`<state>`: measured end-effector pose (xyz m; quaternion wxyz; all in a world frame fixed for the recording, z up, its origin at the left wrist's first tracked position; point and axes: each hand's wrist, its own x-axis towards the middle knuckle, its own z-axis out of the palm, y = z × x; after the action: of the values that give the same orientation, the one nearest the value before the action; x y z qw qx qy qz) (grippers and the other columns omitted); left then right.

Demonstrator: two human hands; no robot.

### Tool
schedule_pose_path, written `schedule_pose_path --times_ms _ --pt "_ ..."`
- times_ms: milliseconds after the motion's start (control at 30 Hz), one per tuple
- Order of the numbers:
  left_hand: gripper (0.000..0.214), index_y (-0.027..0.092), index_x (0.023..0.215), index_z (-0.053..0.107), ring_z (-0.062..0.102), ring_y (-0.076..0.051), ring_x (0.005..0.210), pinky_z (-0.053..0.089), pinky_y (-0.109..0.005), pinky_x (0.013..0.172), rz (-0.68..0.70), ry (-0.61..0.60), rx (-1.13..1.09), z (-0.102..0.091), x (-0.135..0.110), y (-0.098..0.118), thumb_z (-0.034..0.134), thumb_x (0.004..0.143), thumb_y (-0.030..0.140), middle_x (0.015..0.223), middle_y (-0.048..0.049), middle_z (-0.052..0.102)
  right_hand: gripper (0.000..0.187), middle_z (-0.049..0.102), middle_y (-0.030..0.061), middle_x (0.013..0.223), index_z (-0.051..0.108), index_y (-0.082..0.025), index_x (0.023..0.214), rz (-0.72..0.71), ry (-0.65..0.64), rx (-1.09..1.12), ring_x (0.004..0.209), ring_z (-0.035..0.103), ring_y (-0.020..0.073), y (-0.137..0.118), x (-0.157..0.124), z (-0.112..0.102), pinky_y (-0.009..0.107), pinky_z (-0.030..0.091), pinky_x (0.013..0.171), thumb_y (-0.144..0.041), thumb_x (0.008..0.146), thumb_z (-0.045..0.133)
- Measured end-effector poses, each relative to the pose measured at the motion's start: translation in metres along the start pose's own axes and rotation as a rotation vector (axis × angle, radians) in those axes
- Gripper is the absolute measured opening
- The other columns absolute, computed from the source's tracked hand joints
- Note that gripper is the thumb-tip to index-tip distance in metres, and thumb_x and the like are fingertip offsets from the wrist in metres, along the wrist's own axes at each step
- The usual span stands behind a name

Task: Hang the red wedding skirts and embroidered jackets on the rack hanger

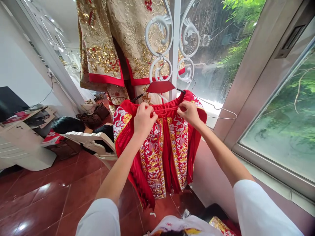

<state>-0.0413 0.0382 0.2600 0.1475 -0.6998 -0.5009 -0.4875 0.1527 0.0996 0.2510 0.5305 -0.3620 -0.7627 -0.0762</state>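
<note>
A red skirt [161, 147] with gold and silver embroidered panels hangs from a red hanger [159, 87] hooked on a white scrolled rack [172, 49]. My left hand [144, 119] is closed, pinching the skirt's waistband near the left of its middle. My right hand [188, 112] is also closed, pinching the waistband and a thin red cord on the right. Behind and above hangs a gold embroidered jacket [115, 42] with red trim.
A bare wire hanger [219, 113] sticks out to the right by the window [283, 124]. A person with dark hair [67, 124] sits in a white plastic chair [91, 141] at the left, next to a white cabinet [22, 144]. Floor is glossy red tile [49, 196].
</note>
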Motion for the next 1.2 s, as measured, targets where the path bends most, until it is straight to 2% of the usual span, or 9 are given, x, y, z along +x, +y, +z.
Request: schedule_pose_path --times_ms 67,167,367,533,733,900,1033,1100,1200 --pt "0.012 0.019 0.065 0.045 0.052 -0.016 0.073 0.041 -0.028 0.065 -0.026 -0.021 -0.027 -0.001 -0.003 0.002 0.052 0.073 0.013 0.076 -0.0035 0.053 0.012 0.05 0.0011 0.061 0.049 -0.017 0.058 0.031 -0.045 -0.032 0.056 0.042 0.0114 -0.001 -0.003 -0.001 0.026 0.033 0.056 -0.015 0.069 0.051" --pt "0.014 0.02 0.064 0.043 0.051 -0.012 0.059 0.042 -0.027 0.062 -0.111 -0.033 -0.259 0.006 -0.002 0.009 0.054 0.072 0.017 0.063 0.0011 0.052 0.009 0.053 0.001 0.063 0.049 -0.018 0.059 0.125 0.017 0.07 0.057 0.044 0.0113 -0.013 -0.005 0.002 0.026 0.036 0.057 -0.017 0.067 0.051" --pt "0.015 0.021 0.071 0.038 0.048 -0.008 0.045 0.039 -0.02 0.043 -0.473 -0.151 -0.91 0.014 0.008 0.016 0.052 0.07 0.017 0.059 0.0037 0.055 0.008 0.052 -0.0029 0.05 0.057 -0.018 0.069 0.584 -0.03 0.777 0.041 0.048 0.0095 -0.033 -0.002 0.002 0.022 0.035 0.039 -0.025 0.065 0.055" --pt "0.01 0.019 0.077 0.043 0.048 -0.006 0.043 0.037 -0.016 0.039 -0.474 -0.185 -0.946 0.01 0.008 0.015 0.052 0.074 0.019 0.062 0.0035 0.058 0.01 0.048 -0.005 0.048 0.049 -0.018 0.061 0.804 -0.019 1.057 0.036 0.044 0.0059 -0.029 0.0 -0.002 0.017 0.03 0.032 -0.021 0.063 0.059" --pt "0.007 0.019 0.08 0.045 0.048 -0.005 0.041 0.036 -0.016 0.039 -0.429 -0.18 -0.925 0.01 0.007 0.01 0.051 0.077 0.019 0.062 0.004 0.059 0.018 0.055 -0.0004 0.055 0.043 -0.018 0.058 0.938 -0.059 0.971 0.038 0.042 0.004 -0.036 0.002 -0.011 0.016 0.032 0.032 -0.012 0.068 0.057" --pt "0.005 0.019 0.08 0.045 0.047 -0.005 0.039 0.036 -0.017 0.04 -0.422 -0.203 -0.906 0.011 0.006 0.009 0.05 0.077 0.018 0.061 0.0046 0.058 0.016 0.05 -0.0033 0.056 0.042 -0.019 0.062 0.945 -0.019 1.132 0.039 0.03 0.0012 -0.038 0.002 -0.012 0.016 0.019 0.032 -0.016 0.069 0.056" --pt "0.005 0.019 0.079 0.046 0.045 -0.005 0.038 0.033 -0.018 0.039 -0.403 -0.21 -0.903 0.005 0.006 0.006 0.049 0.075 0.017 0.059 0.0049 0.056 0.02 0.039 -0.0073 0.052 0.038 -0.021 0.064 0.813 -0.164 1.191 0.038 0.015 0.0027 -0.024 -0.001 -0.012 0.021 0.013 0.034 -0.032 0.073 0.052" --pt "0.009 0.019 0.078 0.047 0.039 -0.005 0.035 0.028 -0.019 0.037 -0.403 -0.197 -0.891 0.0 0.007 0.002 0.051 0.071 0.015 0.055 0.0056 0.054 0.022 0.031 -0.0093 0.048 0.035 -0.022 0.062 0.705 -0.243 1.09 0.038 0.015 0.0037 -0.014 -0.002 -0.015 0.022 0.014 0.036 -0.033 0.072 0.052" --pt "0.016 0.02 0.08 0.048 0.033 -0.005 0.034 0.023 -0.019 0.037 -0.389 -0.185 -0.858 -0.005 0.009 -0.003 0.054 0.067 0.013 0.053 0.0055 0.055 0.017 0.037 -0.0084 0.048 0.043 -0.02 0.062 0.469 -0.307 0.722 0.042 0.029 0.0047 -0.004 -0.004 -0.017 0.021 0.022 0.041 -0.02 0.06 0.059"
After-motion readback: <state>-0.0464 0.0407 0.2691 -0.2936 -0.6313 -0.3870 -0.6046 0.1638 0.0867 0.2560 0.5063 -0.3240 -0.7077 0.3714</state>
